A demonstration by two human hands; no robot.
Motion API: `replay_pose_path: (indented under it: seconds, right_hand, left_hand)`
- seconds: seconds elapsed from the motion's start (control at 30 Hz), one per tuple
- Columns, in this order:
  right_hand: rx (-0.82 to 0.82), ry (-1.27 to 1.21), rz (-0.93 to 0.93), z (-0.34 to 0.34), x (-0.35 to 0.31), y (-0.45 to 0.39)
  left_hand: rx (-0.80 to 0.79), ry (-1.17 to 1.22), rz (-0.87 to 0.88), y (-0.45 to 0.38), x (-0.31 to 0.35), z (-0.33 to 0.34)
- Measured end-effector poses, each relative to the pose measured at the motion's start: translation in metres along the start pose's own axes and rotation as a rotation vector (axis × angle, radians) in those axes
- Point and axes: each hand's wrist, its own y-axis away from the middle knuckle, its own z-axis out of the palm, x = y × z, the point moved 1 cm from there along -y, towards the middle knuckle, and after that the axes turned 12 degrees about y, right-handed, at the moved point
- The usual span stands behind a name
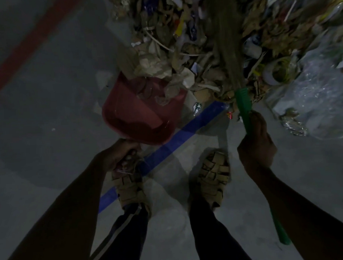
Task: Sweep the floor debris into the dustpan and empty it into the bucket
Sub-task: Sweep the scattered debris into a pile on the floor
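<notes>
The left hand [121,152] has its grip curled tight round the handle of a dark red plastic dustpan [142,113], which sits on the grey concrete floor [45,96] with its open mouth against the near edge of a large heap of dry leaves, paper scraps and wrappers [182,49]; some leaves already lie inside the pan. The right hand [255,143] has its grip wrapped closed round the green plastic handle of a straw-bristled broom [242,104], whose bristles lie blurred across the heap. A blue tape line [186,129] runs diagonally on the floor under the dustpan's near corner, between the pan and two tan strapped sandals [212,173]. A red line [29,46] crosses the floor's far left. Crumpled clear plastic [321,94] lies at the heap's right edge.
</notes>
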Motion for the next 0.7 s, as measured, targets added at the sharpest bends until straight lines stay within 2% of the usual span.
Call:
replay_pose_path:
  seconds: [0.4,0.57,0.7]
  right_hand:
    - [-0.132,-0.082,-0.24,0.01,0.017,0.009]
    - [-0.045,-0.151,-0.275,0.002,0.015,0.02]
    - [0.058,-0.176,-0.13,-0.002,0.008,0.009]
  left_hand:
    - [0.04,-0.115,0.068,-0.005,0.008,-0.001]
    - [0.032,-0.071,0.063,-0.005,0.003,0.005]
    - [0.013,-0.042,0.048,-0.008,0.0,0.011]
